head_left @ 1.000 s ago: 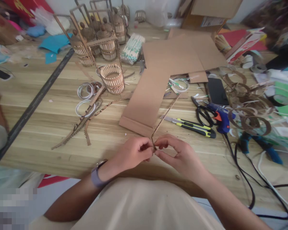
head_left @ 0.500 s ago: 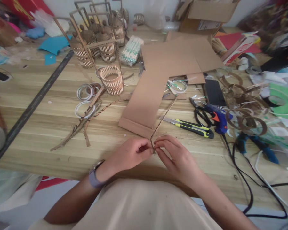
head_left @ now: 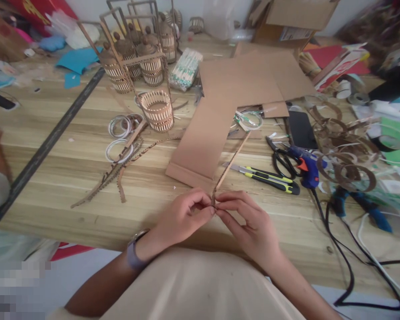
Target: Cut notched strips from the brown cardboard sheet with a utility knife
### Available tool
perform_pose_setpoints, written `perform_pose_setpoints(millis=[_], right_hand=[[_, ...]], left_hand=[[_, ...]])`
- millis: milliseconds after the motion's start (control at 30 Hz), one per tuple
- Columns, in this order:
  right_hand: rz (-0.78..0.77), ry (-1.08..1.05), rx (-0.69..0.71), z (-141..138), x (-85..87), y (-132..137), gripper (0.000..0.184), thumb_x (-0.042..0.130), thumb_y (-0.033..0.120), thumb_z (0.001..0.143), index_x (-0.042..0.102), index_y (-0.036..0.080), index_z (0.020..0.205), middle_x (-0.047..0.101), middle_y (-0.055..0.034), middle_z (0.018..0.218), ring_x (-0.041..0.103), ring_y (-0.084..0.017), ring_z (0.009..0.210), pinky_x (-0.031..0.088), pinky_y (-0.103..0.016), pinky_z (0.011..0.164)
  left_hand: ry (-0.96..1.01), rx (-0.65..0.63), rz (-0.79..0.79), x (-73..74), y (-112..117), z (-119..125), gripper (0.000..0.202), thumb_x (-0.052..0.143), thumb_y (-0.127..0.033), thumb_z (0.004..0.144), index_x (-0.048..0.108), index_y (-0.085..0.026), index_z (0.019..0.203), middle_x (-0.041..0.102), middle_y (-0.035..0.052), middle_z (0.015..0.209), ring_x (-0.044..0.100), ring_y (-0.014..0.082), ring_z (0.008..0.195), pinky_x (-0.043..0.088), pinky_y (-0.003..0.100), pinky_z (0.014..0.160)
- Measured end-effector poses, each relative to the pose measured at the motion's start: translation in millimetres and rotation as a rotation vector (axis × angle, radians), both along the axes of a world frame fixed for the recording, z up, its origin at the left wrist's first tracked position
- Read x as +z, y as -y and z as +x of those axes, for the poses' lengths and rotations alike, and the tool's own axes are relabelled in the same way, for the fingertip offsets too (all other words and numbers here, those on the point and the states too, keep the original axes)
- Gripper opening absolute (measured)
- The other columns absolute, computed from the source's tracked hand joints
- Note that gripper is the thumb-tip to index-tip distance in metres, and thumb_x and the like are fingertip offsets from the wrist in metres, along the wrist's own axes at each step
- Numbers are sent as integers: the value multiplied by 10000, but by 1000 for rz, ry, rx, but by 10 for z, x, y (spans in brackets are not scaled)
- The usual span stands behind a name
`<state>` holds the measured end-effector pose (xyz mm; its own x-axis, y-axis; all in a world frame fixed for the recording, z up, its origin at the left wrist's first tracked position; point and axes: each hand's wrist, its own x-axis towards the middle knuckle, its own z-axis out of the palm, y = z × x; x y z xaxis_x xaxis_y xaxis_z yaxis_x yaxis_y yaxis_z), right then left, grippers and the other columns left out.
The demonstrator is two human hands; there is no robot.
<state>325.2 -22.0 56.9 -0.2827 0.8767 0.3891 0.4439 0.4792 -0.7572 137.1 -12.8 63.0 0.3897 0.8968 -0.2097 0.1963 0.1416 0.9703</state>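
Left hand: your left hand [head_left: 183,218] is pinching the near end of the thin brown corrugated cardboard strip [head_left: 231,161] between thumb and fingertips.
Right hand: your right hand [head_left: 250,222] is gripping the same end, fingertips meeting the left ones.
Strip: it is running from your hands up and away over the pale wooden bench [head_left: 70,169], crossing beside the flat brown cardboard sheet [head_left: 203,138].
Risk of tearing: you are working a very narrow strip; pulling your hands apart may snap it.
Risk of creasing: a sharp bend may crush the flutes.
Risk nearby: the free end is lying near the yellow-and-black utility knife [head_left: 263,174] and may drag it.
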Motion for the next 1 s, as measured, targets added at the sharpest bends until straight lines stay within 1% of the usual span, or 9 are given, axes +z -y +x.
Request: perform_pose_setpoints(millis=[133,267,400,533,633,733,800,867,1000], right_hand=[[141,-7,6,-56,19,-2,157,626,105,877,652,257,904,746,-37,918,717,-187,864,593,-329,722],[160,-11,-7,-87,40,-12,188,593,81,867,620,264,900,755,-21,874,720,-186,815,573,-349,714],[69,-59,-41,-92,32,-1,176,574,87,858,602,260,865,751,-5,836,716,-171,769,554,-332,699],[-107,-165,-70,-82,-2,14,135,561,131,873,602,255,838,755,-10,826,716,-171,764,556,-314,688],[-233,-240,-43,-67,-18,13,101,567,173,896,610,248,844,764,-10,835,724,-165,762,568,-299,694],[-271,-247,-35,-61,-22,7,87,568,207,910,610,244,844,764,-21,838,731,-176,771,578,-304,692],[-198,-205,-69,-66,-21,1,90,572,189,905,605,248,846,757,-18,831,726,-174,772,573,-303,685],[-64,-123,-86,-74,-21,-7,120,582,145,891,599,258,856,753,-5,833,717,-167,768,559,-307,685],[228,78,-37,-76,-42,-23,188,620,94,870,607,279,897,772,3,859,717,-186,805,522,-355,728]], left_hand=[[2,6,110,9,16,13,116,549,-200,848,525,-193,734,552,-9,835,535,138,816,384,243,690],[15,-11,223,-12,23,21,124,514,-155,830,486,-196,716,532,-11,796,518,131,772,388,249,703],[29,-27,234,-17,19,22,129,500,-138,817,468,-199,709,530,-12,775,507,131,758,380,251,694],[67,-49,193,-30,14,12,122,503,-157,804,464,-200,698,505,-16,745,485,129,719,358,252,639],[71,-57,178,-54,10,-2,104,510,-171,798,475,-198,704,505,-17,745,475,127,705,346,251,619],[57,-61,147,-70,4,-8,102,518,-198,803,484,-198,706,514,-16,750,486,130,719,355,249,626],[24,-56,90,-70,1,-3,107,534,-234,823,508,-196,726,545,-13,768,509,133,740,367,243,630],[-9,-39,20,-66,2,7,124,558,-284,850,547,-193,766,587,-11,781,541,133,754,387,236,639],[41,-16,-114,-57,2,25,198,545,-342,897,600,-176,803,635,-4,747,602,126,714,460,231,664]])
